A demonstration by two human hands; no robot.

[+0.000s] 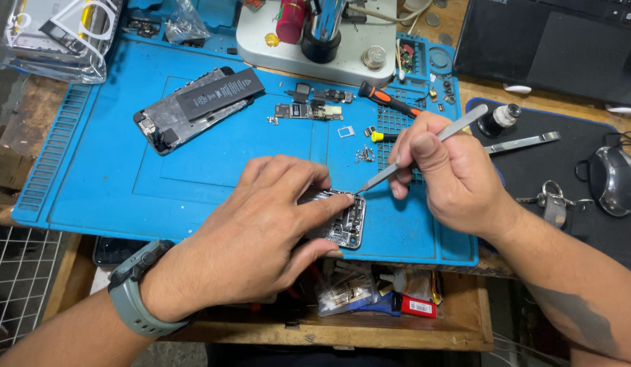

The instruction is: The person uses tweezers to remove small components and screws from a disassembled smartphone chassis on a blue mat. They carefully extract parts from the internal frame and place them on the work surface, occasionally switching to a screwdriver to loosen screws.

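Left hand point(261, 231) fingers pinch opened phone frame point(339, 221) flat on near blue mat point(111, 177), right hand point(441, 170) fingers closed on metal tweezers point(414, 155), tip at frame's far edge; best keep frame pinned, tip light

Far left: clear plastic package point(54, 34), crumpled, holding pale parts. Far centre-left: black rectangular battery label point(220, 92) on an opened phone. Far right: dark laptop screen point(553, 41). Near centre: small clear bag point(346, 289) beside a red-labelled item point(417, 307).
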